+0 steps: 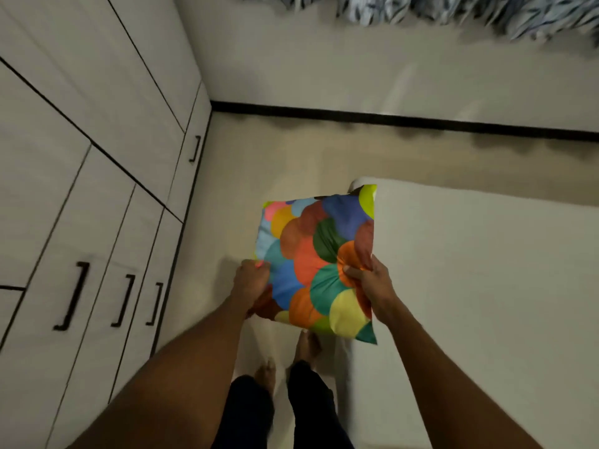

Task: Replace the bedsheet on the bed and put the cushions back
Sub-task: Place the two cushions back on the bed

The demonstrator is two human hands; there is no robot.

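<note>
A square cushion (316,264) covered in bright overlapping circles hangs in front of me above the floor, at the corner of the bed. My left hand (251,280) grips its left edge. My right hand (372,283) pinches a bunch of its fabric on the right side. The bed (479,303) fills the right half of the view, a plain pale surface with no patterned sheet on the visible part. My bare feet show below the cushion.
A white wardrobe (97,176) with black handles lines the left side. A narrow strip of pale floor (259,163) runs between wardrobe and bed. A white wall with a dark skirting line (389,119) is ahead. Blue leaf-patterned fabric (453,11) hangs at the top edge.
</note>
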